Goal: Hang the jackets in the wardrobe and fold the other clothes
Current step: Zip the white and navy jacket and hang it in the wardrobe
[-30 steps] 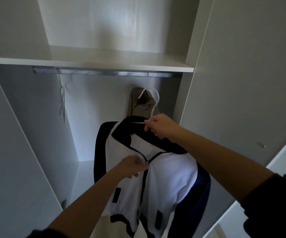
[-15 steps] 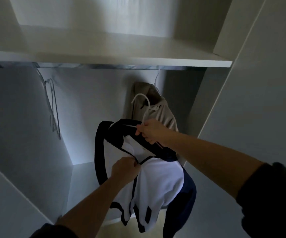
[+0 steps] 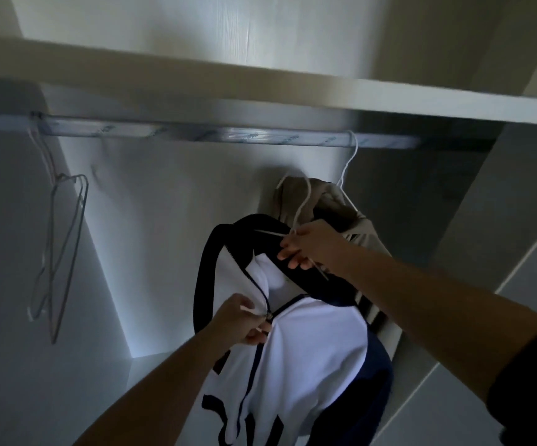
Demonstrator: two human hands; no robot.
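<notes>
Hanging from a white hanger (image 3: 302, 210) held up inside the wardrobe (image 3: 19, 284), the jacket (image 3: 309, 349) sits below the rail (image 3: 228, 135) and is not yet hooked on it. Its front is white, with a dark navy collar, navy sleeves, navy bars low on the front panels and pale stripes on the sleeve at the right. A dark zip runs down the middle, closed from the chest down and parted above, so the white lining shows at the neck.

The right grip (image 3: 312, 244) is clamped on the hanger's neck at the collar, fingers curled round the wire. The left grip (image 3: 241, 320) pinches the jacket front right at the top of the closed zip; whether the fingertips are on the zip pull or on the cloth beside it is too small to tell.

The hanger's shoulders are buried inside the jacket, and only its hook and a short piece of wire show. The jacket's hem is cut off by the bottom edge, and the right forearm covers part of one sleeve. Behind the jacket a beige garment (image 3: 367, 233) hangs from the rail, mostly hidden. Bare wire hangers (image 3: 83, 194) hang at the rail's left end. The shelf (image 3: 260, 88) and rail are smeared by blur, and the light is dim.
</notes>
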